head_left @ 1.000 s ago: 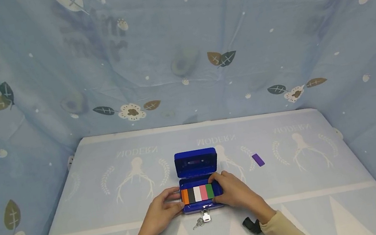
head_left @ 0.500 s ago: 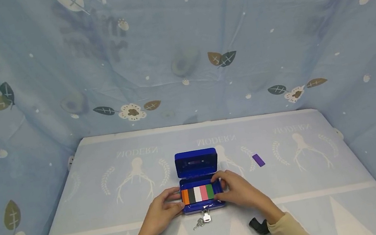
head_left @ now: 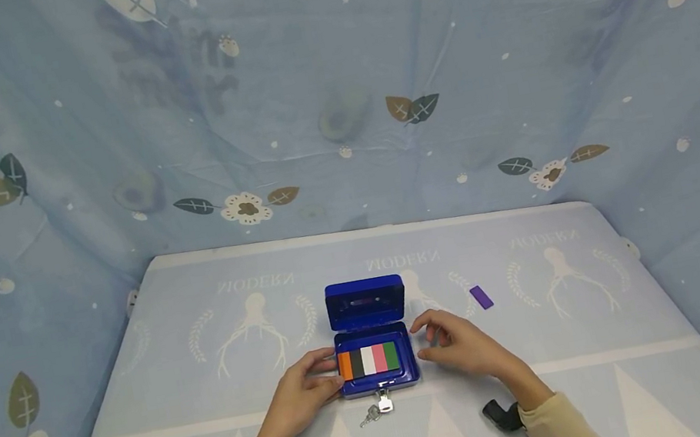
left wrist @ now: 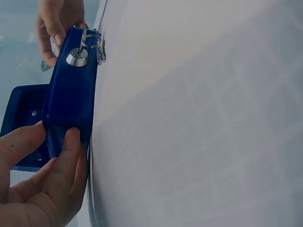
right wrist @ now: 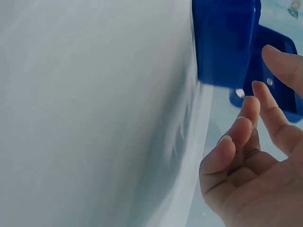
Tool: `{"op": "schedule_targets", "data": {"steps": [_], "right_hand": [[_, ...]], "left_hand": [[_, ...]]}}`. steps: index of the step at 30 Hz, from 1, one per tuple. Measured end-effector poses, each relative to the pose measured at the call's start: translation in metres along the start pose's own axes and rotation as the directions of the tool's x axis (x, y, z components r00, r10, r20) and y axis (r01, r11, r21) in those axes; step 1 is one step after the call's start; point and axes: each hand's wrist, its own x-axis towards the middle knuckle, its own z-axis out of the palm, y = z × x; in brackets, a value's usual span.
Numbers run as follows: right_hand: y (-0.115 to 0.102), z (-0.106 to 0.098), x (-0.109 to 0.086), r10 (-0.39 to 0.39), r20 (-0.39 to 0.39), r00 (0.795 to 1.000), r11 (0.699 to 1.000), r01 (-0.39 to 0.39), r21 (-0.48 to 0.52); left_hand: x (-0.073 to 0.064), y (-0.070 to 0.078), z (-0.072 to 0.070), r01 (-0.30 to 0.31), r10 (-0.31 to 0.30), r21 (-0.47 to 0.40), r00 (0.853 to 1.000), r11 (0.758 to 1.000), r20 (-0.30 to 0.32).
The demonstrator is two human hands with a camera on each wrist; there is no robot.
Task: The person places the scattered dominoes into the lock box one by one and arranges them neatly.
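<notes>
A small blue cash box (head_left: 406, 353) stands with its lid (head_left: 365, 303) raised. Inside, orange (head_left: 346, 366), black (head_left: 357, 364), white (head_left: 367, 362), pink (head_left: 379, 358) and green (head_left: 391, 356) blocks lie side by side, leaving a gap at the right. My left hand (head_left: 298, 399) holds the box's left end, thumb at the upper rim and fingers against the outer wall (left wrist: 71, 90). Just off the right side, my right hand (head_left: 460, 347) hovers with thumb and fingers apart, holding nothing. In the right wrist view its fingertips (right wrist: 258, 87) are beside the box's end.
Keys (head_left: 371, 415) hang from the lock (head_left: 384, 401) on the box's front. A purple block (head_left: 481, 297) lies on the table beyond my right hand. Black wrist mounts (head_left: 501, 417) sit at both sleeves. A patterned blue curtain (head_left: 345, 110) borders the table.
My right hand has let go of the blocks in the box and drawn back to the right, clear of the rim. My left hand and the box stay put.
</notes>
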Motion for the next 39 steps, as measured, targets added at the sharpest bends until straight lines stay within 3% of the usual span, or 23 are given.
{"op": "schedule_targets", "data": {"steps": [20, 39], "right_hand": [[0.028, -0.049, -0.019, 0.000, -0.075, 0.997, 1.000, 0.002, 0.025], [0.052, -0.096, -0.021, 0.006, -0.112, 0.994, 1.000, -0.004, 0.019]], "left_hand": [[0.000, 0.001, 0.001, 0.009, -0.009, 0.000, 1.000, 1.000, -0.005], [0.002, -0.001, 0.000, 0.009, -0.008, -0.034, 1.000, 0.999, 0.008]]}}
